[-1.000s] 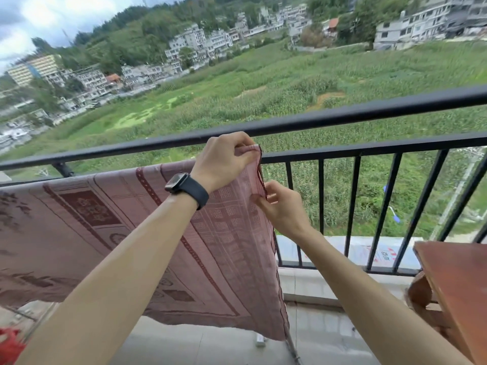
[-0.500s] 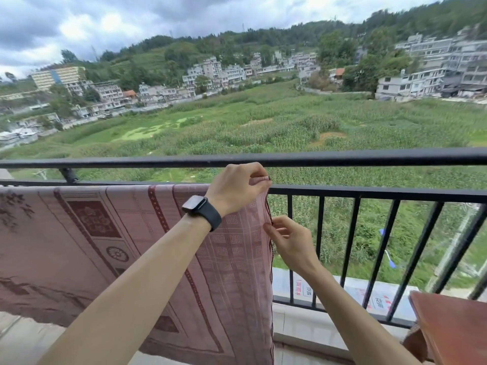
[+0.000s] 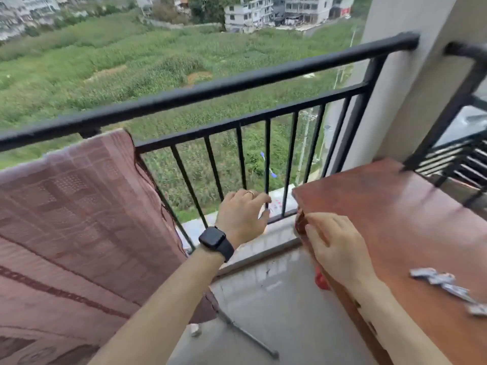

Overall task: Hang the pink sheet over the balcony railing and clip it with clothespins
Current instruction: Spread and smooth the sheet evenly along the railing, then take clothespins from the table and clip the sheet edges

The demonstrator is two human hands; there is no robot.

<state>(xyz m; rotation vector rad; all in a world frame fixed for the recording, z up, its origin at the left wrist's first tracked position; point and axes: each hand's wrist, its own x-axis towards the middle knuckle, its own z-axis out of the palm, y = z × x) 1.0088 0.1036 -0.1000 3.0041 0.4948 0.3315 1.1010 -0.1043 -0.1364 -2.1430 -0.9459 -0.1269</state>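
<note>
There is 1 pink woven sheet with darker red patterned bands [image 3: 79, 219], and it hangs at the left over the black metal balcony railing [image 3: 237, 88]. Its top fold lies over the lower of the railing's 2 horizontal rails, just under the thick handrail. Its long axis runs left to right along the rail, its face turned inward to the balcony, and its right edge drops straight down toward the floor. Both of the person's 2 hands are off the sheet and apart from each other. The left hand [image 3: 241, 214] hangs in front of the vertical bars with its fingers loosely curled and holds nothing; whether a fingertip touches a bar cannot be told. It bears 1 gold ring [image 3: 249, 193] and, at the wrist, 1 black square smartwatch [image 3: 214, 239]. The right hand [image 3: 337, 248] lies with fairly straight fingers on the near corner of 1 reddish-brown wooden table [image 3: 395, 219], where a few small silvery wrappers [image 3: 442, 280] lie, too blurred to count. The floor is grey concrete [image 3: 276, 312], a beige pillar [image 3: 411, 101] stands at the right, and a green field [image 3: 131, 61] spreads beyond.
</note>
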